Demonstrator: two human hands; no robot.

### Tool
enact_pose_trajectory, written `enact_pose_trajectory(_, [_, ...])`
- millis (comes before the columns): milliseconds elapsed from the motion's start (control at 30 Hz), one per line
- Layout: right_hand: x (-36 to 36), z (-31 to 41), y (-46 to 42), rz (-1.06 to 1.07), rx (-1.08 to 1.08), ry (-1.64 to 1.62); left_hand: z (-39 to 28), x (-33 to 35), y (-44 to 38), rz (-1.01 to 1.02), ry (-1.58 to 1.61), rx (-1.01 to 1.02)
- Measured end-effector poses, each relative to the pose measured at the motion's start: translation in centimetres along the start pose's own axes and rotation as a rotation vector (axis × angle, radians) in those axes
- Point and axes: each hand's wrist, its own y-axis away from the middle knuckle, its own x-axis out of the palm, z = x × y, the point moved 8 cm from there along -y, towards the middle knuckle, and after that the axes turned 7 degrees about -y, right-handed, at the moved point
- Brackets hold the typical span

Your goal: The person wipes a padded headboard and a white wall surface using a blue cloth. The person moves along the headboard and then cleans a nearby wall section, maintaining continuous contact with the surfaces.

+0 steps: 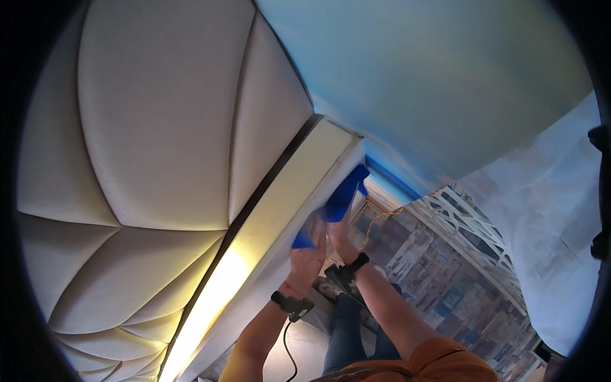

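Observation:
A blue cloth (342,193) lies against the white side of a long ledge lit from below (305,167). My right hand (340,231) is at the lower end of this cloth, with its fingers reaching up beneath it and mostly hidden. Close beside it on the left, my left hand (308,255) is blurred and has blue cloth at its fingers. Whether both blue parts belong to one cloth cannot be told. Each wrist bears a black strap with a small device and a cable.
Padded upholstered panels (162,119) fill the left. A glossy blue surface (429,86) spans the top right, beside white sheeting (553,215). An orange twisted wire (374,222) hangs near my right hand. Lattice panelling (472,229) and a patchwork-patterned floor (439,286) lie below.

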Motion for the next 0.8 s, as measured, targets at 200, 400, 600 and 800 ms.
enact_pose_trajectory(200, [-5.2, -10.5, -1.2, -0.017, 0.223, -0.106, -2.5, 10.0, 0.2, 0.046, 0.28, -0.081])
enact_pose_trajectory(400, [-10.5, -21.2, 2.3, 0.173, 0.415, -0.017, -4.1, 14.0, 0.6, 0.004, 0.369, -0.058])
enact_pose_trajectory(600, [-5.6, -15.2, 5.3, -0.048, 0.376, -0.068, -2.7, 12.0, 5.4, 0.167, 0.248, -0.071])
enact_pose_trajectory(800, [2.0, 4.1, 5.9, 0.095, -0.02, 0.088, 1.2, 2.8, 7.7, -0.202, -0.038, -0.213])
